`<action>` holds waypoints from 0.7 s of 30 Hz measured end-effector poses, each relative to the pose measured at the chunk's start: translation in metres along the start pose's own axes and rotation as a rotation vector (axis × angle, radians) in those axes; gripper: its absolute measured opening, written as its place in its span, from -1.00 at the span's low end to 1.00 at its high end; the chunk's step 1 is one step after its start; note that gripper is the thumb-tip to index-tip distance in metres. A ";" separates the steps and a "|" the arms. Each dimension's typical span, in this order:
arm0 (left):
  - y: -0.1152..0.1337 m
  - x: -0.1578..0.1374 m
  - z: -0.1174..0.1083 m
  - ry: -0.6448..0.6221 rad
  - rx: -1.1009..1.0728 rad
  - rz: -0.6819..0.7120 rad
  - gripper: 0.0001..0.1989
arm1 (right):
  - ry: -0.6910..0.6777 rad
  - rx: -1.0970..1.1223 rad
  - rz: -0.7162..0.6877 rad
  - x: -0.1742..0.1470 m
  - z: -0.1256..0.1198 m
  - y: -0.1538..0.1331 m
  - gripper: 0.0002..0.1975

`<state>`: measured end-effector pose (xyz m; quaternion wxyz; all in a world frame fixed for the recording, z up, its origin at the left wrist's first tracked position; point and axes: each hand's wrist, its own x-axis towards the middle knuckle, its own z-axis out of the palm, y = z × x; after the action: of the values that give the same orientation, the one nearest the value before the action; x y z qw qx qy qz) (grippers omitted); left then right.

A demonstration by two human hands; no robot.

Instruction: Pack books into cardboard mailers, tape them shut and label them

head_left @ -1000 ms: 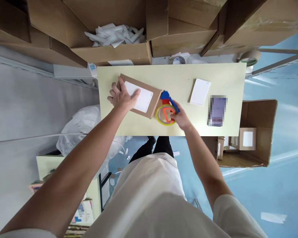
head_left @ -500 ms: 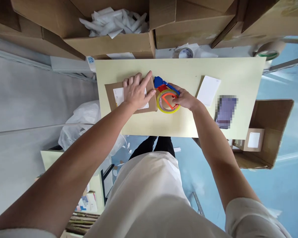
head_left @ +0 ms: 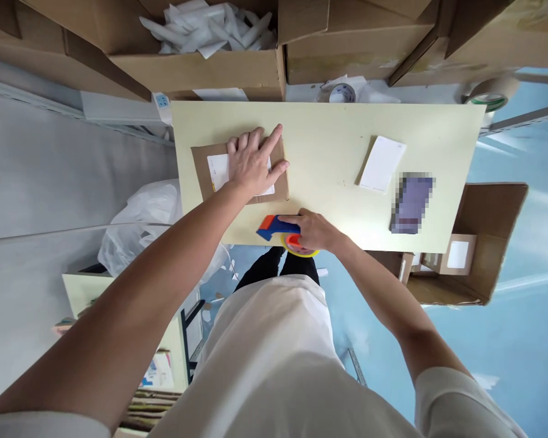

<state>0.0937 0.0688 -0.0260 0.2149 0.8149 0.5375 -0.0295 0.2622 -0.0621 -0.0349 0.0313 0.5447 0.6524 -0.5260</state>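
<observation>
Cardboard, flat and brown: that parcel point(head_left: 237, 173) lies at the table's point(head_left: 329, 140) ten o'clock, and your left hand point(head_left: 253, 161) presses on it with fingers spread, covering part of its white label. At six o'clock from it, by the near edge, your right hand point(head_left: 313, 230) is closed around the blue-and-red tape dispenser point(head_left: 278, 228). A white card point(head_left: 382, 164) lies well apart at three o'clock.

A packing room or stockroom is showing here. Open cardboard boxes point(head_left: 210, 67) are crowding behind the pale table point(head_left: 329, 158), and tape rolls point(head_left: 493, 94) are lying beside it.
</observation>
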 end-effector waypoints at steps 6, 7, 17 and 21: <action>-0.009 0.002 -0.003 0.032 -0.037 0.057 -0.24 | 0.133 0.001 0.067 -0.036 0.004 -0.002 -0.29; -0.012 -0.001 -0.005 0.048 -0.050 0.058 -0.23 | 0.164 0.029 0.080 -0.047 0.004 0.003 -0.28; -0.029 -0.080 -0.004 0.142 -0.013 -0.264 -0.18 | 0.533 0.411 -0.034 -0.122 0.003 0.005 -0.33; -0.028 -0.077 -0.001 0.114 -0.017 -0.296 -0.22 | 0.754 0.282 -0.170 -0.153 -0.028 -0.017 -0.33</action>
<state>0.0359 0.0121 -0.0126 0.1844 0.7254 0.6631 -0.0099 0.3267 -0.1432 0.0825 -0.3282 0.6425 0.5825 -0.3746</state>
